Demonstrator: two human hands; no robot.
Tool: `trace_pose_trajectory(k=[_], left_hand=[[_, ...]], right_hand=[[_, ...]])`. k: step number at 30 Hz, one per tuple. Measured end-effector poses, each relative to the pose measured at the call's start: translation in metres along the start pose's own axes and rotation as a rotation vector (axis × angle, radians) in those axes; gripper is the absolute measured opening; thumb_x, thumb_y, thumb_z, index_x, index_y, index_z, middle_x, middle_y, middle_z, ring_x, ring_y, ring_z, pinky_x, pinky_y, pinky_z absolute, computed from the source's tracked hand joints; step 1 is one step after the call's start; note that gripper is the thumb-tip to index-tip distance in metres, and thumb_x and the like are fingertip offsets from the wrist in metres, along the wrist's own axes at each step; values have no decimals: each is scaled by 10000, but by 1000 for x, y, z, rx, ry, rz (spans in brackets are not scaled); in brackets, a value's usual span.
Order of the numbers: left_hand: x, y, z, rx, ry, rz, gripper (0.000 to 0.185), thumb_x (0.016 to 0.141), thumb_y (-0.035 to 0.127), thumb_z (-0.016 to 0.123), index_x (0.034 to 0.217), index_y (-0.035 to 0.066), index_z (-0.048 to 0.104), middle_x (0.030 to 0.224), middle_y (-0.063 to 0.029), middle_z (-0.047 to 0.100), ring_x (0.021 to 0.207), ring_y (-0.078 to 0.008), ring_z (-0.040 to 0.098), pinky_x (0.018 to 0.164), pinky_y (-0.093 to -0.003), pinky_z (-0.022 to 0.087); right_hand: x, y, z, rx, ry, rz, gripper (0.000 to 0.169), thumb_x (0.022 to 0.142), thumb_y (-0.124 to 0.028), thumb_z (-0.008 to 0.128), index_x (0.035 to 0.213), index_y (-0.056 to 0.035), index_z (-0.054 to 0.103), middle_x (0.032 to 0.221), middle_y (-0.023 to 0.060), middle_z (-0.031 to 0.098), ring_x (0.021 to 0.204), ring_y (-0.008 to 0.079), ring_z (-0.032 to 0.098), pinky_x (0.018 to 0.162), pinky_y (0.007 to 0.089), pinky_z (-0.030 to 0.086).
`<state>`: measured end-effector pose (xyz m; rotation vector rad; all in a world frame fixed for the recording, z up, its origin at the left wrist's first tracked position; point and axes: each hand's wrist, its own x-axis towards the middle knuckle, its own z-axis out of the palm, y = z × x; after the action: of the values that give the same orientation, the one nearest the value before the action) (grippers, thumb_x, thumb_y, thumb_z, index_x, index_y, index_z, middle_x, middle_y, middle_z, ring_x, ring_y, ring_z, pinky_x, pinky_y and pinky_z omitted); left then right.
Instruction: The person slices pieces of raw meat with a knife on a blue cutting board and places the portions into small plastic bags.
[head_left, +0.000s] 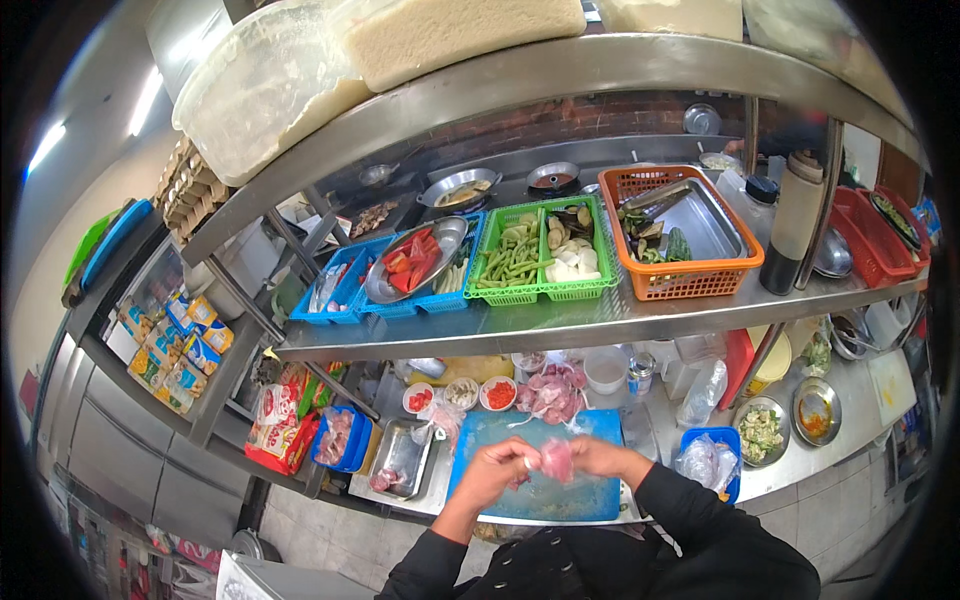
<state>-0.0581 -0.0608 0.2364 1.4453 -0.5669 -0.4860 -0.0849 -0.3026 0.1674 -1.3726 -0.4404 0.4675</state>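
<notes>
Over a blue cutting board (585, 504), both hands are raised close together. My left hand (499, 469) grips the bony end of a raw meat piece (556, 460). My right hand (596, 456) holds the meat's right side; its fingertips are partly hidden. A small scrap of meat lies on the board below. Just behind the board sits a pile of raw meat pieces (553, 393) on a plastic bag. To the left, a metal tray (401, 457) holds a few raw pieces, and small tubs of chopped red vegetables (498, 394) stand behind the board.
A steel shelf (450, 341) with vegetable baskets (541, 289) spans above the counter. A blue container (343, 440) of raw meat stands left. On the right are a blue tub (709, 465) with plastic bags and metal plates (816, 411). A person's hand (735, 147) shows at the far back.
</notes>
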Motion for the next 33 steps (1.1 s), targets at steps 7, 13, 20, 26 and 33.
trace_pose_trajectory(k=[7,13,20,26,33], left_hand=[[-4,-63,-27,-43,359,-322,154,941,60,692,1092,31,692,1005,-52,670,840,-112,625,716,-265,512],[-1,-45,-1,41,313,-110,207,1013,105,630,1200,14,629,1031,-93,731,881,-135,688,712,-281,563],[-25,-86,-13,-145,166,-190,221,1030,92,606,1235,16,641,1028,-54,724,892,-125,672,809,-270,525],[-11,-78,-1,-323,387,-173,249,1000,49,554,1240,31,619,1135,-60,693,1012,-144,663,858,-276,516],[-3,-69,14,-485,478,-200,221,1041,157,576,1240,63,600,1051,-62,695,843,-141,660,730,-316,536]], right_hand=[[1,-19,19,-419,-64,-32,359,1076,-354,554,1232,-76,720,839,-8,644,817,84,589,782,288,497],[6,-29,46,-25,-237,68,412,1104,-327,483,1406,-78,611,876,41,685,854,127,655,796,320,519],[15,-38,13,631,86,1,495,1059,-249,560,1498,-36,482,1117,80,701,905,180,696,762,302,563],[16,-20,62,78,124,-244,573,1008,-183,631,1521,-68,402,1190,124,677,924,183,706,754,337,577],[20,-24,68,-439,602,-257,299,896,-238,745,1093,-29,661,836,78,672,727,198,680,675,360,543]])
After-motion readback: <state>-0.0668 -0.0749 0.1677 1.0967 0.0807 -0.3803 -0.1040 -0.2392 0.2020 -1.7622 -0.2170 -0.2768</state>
